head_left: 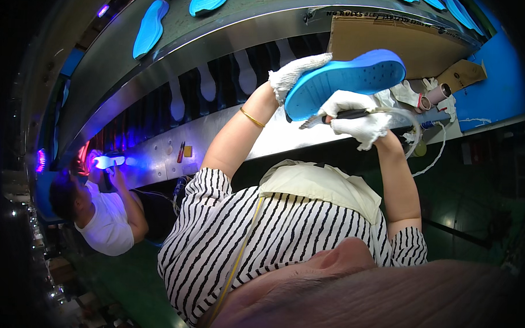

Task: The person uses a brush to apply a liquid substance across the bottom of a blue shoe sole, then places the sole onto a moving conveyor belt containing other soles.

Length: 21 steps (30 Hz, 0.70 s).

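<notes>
My left hand (297, 75), in a white knit glove, grips the rim of a blue shoe sole (341, 76) at its left side. The sole is held up and tilted, with small holes dotted over its face. Just below the sole, my right hand (359, 121), also gloved, is closed round a dark-handled tool (353, 114). A clear hose (413, 120) runs from near this hand, and a pointed metal tip (313, 122) sticks out to its left, close to the sole's lower edge. The tool's exact kind cannot be made out.
Blue soles (150, 28) lie on the conveyor belt (110, 49) beyond a metal rail. Below it, several pale soles (206, 83) stand in a row. Cardboard (388, 44), spare gloves (405, 95) and a spool (439, 95) sit at right. A co-worker (107, 216) works under purple light at left.
</notes>
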Each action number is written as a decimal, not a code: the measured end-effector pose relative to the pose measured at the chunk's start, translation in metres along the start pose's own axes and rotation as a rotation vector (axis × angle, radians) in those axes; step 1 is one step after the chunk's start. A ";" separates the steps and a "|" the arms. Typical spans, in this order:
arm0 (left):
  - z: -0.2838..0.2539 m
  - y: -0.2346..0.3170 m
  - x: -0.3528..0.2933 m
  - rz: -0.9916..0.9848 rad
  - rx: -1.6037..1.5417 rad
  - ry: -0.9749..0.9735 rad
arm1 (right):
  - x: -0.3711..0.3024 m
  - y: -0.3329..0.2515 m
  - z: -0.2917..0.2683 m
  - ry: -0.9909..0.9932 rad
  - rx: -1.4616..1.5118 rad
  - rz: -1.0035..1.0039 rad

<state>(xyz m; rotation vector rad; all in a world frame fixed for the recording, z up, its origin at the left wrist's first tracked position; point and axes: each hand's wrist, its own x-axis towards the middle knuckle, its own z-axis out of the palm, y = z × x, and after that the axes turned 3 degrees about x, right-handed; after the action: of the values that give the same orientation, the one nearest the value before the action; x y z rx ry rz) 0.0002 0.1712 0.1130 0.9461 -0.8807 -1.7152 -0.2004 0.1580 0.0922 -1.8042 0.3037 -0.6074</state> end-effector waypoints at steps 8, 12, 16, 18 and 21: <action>-0.009 -0.004 0.011 -0.135 0.196 -0.107 | 0.000 -0.007 -0.007 0.006 -0.072 0.043; -0.009 -0.006 0.010 -0.164 0.276 -0.109 | -0.008 -0.003 -0.029 -0.049 -0.220 0.023; -0.003 -0.004 0.010 -0.167 0.241 -0.096 | -0.008 -0.010 -0.027 0.044 -0.083 -0.016; -0.007 -0.005 0.009 -0.129 0.241 -0.120 | -0.010 -0.011 -0.031 0.023 -0.185 -0.006; -0.018 -0.013 0.014 -0.071 0.088 -0.048 | -0.019 -0.017 -0.042 -0.005 -0.051 0.139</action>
<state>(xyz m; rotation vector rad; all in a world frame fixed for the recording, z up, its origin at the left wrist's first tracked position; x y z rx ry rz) 0.0078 0.1589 0.0905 1.0086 -0.9718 -1.7780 -0.2405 0.1390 0.1123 -1.8154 0.4409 -0.5016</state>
